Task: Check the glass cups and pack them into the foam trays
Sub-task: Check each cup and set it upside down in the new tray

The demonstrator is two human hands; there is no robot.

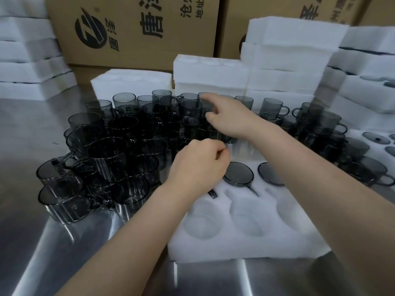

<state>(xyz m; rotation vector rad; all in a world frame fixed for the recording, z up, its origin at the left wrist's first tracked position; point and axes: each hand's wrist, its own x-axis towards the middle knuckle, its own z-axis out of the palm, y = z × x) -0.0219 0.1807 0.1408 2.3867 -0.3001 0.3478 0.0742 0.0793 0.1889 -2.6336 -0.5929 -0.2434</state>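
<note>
Many smoky grey glass cups (111, 150) with handles stand crowded on the steel table. A white foam tray (245, 238) with round pockets lies in front of me. Cups fill its back middle pocket (238, 174) and back right pocket (269, 174). My left hand (201, 167) lies curled over the back left pocket, where a cup handle (212, 194) sticks out from under it; its grip is hidden. My right hand (230, 120) reaches into the crowd, index finger and thumb spread around a cup (205, 105) in the back row.
Stacks of foam trays stand at the back (284, 60), left (30, 67) and right (367, 67). Cardboard boxes (136, 28) rise behind them. A packed tray (376, 137) lies at the right. Bare steel table (42, 242) stretches at front left.
</note>
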